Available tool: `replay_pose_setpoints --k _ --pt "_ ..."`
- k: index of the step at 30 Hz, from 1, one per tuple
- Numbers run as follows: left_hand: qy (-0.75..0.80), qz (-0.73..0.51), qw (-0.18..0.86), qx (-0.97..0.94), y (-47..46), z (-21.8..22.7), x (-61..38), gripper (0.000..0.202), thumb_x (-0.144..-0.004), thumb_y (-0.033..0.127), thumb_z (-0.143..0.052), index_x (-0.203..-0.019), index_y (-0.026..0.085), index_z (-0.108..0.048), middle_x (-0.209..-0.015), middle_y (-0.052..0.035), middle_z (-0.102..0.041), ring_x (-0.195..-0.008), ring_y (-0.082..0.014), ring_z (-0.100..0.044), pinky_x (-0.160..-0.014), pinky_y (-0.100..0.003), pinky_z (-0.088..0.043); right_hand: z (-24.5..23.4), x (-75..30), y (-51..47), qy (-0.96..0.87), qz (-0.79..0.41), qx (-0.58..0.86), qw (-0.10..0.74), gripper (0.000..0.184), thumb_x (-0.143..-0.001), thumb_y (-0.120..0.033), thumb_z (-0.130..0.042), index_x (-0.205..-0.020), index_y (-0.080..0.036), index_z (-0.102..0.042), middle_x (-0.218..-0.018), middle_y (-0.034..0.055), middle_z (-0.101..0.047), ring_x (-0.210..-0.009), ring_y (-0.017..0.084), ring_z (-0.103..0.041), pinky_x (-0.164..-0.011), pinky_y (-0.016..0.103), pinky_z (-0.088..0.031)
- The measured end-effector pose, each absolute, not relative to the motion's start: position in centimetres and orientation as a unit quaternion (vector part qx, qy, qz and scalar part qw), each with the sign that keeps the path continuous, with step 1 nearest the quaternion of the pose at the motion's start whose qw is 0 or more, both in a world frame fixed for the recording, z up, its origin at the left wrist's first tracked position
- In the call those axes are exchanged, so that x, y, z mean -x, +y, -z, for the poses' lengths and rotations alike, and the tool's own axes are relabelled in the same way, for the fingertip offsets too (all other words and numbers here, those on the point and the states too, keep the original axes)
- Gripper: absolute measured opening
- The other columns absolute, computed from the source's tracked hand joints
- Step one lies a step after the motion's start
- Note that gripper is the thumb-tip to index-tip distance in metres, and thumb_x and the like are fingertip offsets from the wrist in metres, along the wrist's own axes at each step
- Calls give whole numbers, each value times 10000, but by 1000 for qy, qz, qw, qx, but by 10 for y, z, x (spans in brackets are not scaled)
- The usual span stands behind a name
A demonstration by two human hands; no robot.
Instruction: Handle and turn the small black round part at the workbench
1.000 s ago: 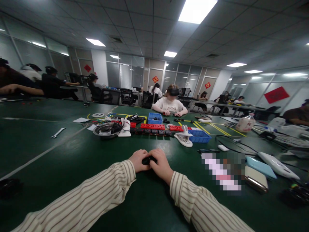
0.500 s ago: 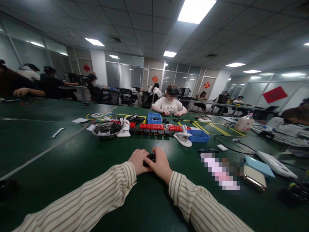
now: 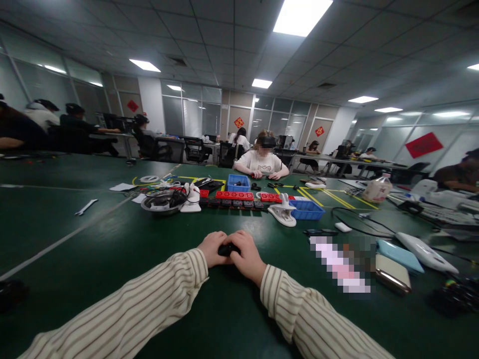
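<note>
Both hands meet over the green table, around a small black rounded object whose kind I cannot make out. My left hand curls around its left side. On the other side, my right hand is closed on it, with the thumb bent across its near end. Fingers cover much of the object's far side. Beyond the hands lie a row of red sockets and a white clip stand.
A metal bowl of cables and a wrench lie to the left. Blue bins stand at the back. On the right are a beige case, a light-blue case and cables. A person sits opposite.
The black object has turned between my hands and now shows a longer, smoother side. My right fingers have shifted slightly left over it. The view has moved a little.
</note>
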State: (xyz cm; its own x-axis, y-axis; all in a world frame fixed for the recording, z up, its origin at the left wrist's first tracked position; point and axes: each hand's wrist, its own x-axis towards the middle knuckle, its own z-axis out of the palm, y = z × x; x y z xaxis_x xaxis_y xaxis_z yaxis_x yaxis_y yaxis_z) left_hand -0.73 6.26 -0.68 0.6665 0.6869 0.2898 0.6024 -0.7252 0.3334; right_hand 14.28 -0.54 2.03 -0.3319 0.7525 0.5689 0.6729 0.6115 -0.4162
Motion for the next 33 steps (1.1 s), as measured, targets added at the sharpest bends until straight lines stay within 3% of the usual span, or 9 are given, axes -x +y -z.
replay_pose_setpoints --k 5,8,11,14,18,22,25,30,33 --pt "379 -213 100 -895 54 2 6 611 -549 530 -721 -998 176 -504 -975 -59 -558 -923 -262 -532 -874 -442 -381 -17 -144 -3 -771 -36 493 402 202 -767 -200 -495 -965 -166 -510 -950 57 -548 -902 208 -479 -816 341 -352" --pt "388 -218 91 -891 48 0 4 591 -563 537 -712 -985 180 -503 -994 -63 -558 -963 -272 -523 -963 -527 -268 -13 -143 0 -748 -27 528 402 253 -794 -328 -535 -971 -151 -500 -925 71 -534 -862 218 -480 -772 347 -366" --pt "395 -217 83 -889 45 -2 3 484 -603 511 -694 -919 182 -533 -946 -52 -571 -948 -263 -533 -981 -548 -229 -10 -142 3 -737 -22 548 395 245 -768 -373 -579 -884 -167 -515 -847 46 -523 -802 207 -479 -726 331 -373" --pt "392 -215 78 -891 45 -2 3 363 -639 454 -681 -855 182 -572 -932 -47 -574 -943 -255 -535 -983 -527 -239 -11 -140 3 -737 -20 551 390 167 -762 -331 -588 -792 -179 -526 -788 27 -510 -773 194 -477 -709 315 -373" --pt "381 -211 75 -897 50 0 4 313 -648 385 -674 -875 183 -600 -932 -48 -575 -907 -244 -538 -925 -442 -337 -15 -141 1 -760 -27 520 390 62 -752 -200 -563 -812 -184 -557 -827 33 -542 -823 192 -488 -755 316 -380" --pt "363 -197 84 -907 57 3 7 349 -635 362 -678 -927 183 -607 -939 -52 -589 -896 -241 -544 -838 -361 -408 -17 -141 -2 -797 -45 465 382 231 -688 -54 -496 -853 -200 -569 -873 12 -584 -876 173 -509 -816 300 -385" --pt "357 -195 87 -909 58 3 7 378 -650 403 -666 -942 175 -594 -939 -63 -595 -913 -256 -543 -847 -373 -401 -17 -142 -4 -806 -50 449 382 357 -667 -39 -466 -973 -204 -545 -962 16 -590 -931 172 -513 -848 305 -385" --pt "369 -204 91 -902 50 0 5 644 -592 523 -688 -1110 196 -489 -1052 -78 -570 -995 -290 -520 -945 -471 -310 -14 -143 -1 -767 -33 502 398 302 -763 -217 -522 -1059 -168 -487 -1001 76 -557 -921 214 -506 -825 361 -383" --pt "379 -212 86 -897 45 -3 3 628 -588 528 -689 -1087 197 -498 -1060 -77 -558 -1025 -293 -502 -988 -522 -233 -11 -143 2 -745 -20 538 394 293 -762 -344 -573 -978 -162 -496 -925 73 -546 -857 222 -502 -761 354 -392"
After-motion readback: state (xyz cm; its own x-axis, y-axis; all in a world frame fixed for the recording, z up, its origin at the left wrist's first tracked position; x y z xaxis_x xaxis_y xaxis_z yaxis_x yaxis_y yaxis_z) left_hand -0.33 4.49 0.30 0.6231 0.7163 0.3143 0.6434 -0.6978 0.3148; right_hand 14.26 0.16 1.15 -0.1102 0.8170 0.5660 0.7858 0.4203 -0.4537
